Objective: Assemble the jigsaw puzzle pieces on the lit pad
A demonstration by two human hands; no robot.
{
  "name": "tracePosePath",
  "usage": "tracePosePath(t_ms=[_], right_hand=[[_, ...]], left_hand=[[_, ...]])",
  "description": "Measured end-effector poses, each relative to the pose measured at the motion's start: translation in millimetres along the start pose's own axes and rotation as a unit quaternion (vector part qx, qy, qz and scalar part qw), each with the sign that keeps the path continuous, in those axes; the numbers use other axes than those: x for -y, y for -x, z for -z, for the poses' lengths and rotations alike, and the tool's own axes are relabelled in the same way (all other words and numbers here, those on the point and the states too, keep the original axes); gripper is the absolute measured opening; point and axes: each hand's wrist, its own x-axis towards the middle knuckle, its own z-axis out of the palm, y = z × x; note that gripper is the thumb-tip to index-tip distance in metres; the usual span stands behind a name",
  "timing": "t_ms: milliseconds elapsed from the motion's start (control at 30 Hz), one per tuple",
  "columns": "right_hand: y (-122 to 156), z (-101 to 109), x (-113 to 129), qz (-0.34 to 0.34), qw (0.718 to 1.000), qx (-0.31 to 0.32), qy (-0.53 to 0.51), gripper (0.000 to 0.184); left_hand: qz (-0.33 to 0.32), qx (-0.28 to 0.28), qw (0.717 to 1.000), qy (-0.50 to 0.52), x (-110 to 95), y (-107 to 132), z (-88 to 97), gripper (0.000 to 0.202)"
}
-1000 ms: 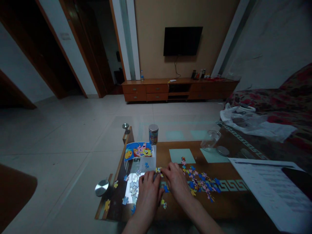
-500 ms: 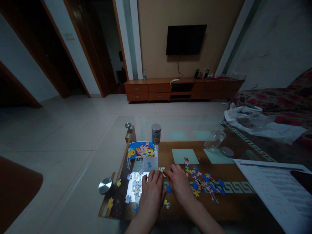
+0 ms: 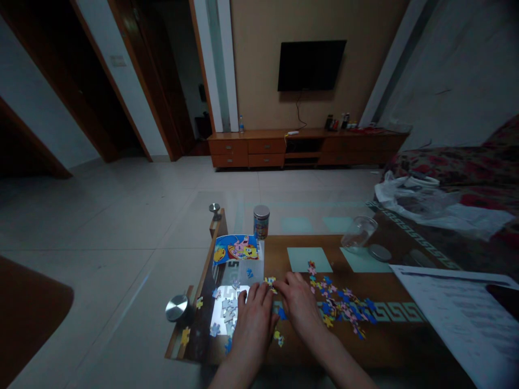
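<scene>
Just beyond my fingertips lies a small cluster of yellow and white jigsaw puzzle pieces (image 3: 270, 282). My left hand (image 3: 255, 313) is closed at its near left edge, fingers curled together; my right hand (image 3: 299, 302) grips at its right side with bent fingers. Both hands partly cover the pieces. Left of my left hand, grey-blue pieces (image 3: 230, 308) rest on a bright white sheet (image 3: 219, 313). A yellow-green piece (image 3: 279, 338) lies between my wrists. Many loose pieces (image 3: 344, 305), blue, pink and yellow, spread to the right of my right hand.
A cartoon picture sheet (image 3: 237, 248) lies behind the pieces, beside a metal-lidded tin (image 3: 261, 221). A clear jar (image 3: 359, 233) lies tipped near a round lid (image 3: 380, 252). Printed papers (image 3: 454, 313) with a dark phone (image 3: 505, 302) cover the table's right; a plastic bag (image 3: 438, 208) sits beyond.
The whole view has shifted very slightly. Both hands stay at the same puzzle pieces, with almost no visible finger movement.
</scene>
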Motion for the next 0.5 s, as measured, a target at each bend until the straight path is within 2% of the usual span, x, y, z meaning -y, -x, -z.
tracePosePath(t_ms=[500], right_hand=[[-0.2,1.0,-3.3,0.002,0.999,-0.019,-0.042,0.031]], left_hand=[[-0.005,0.002,1.000,-0.006,0.8,0.2,0.2,0.042]])
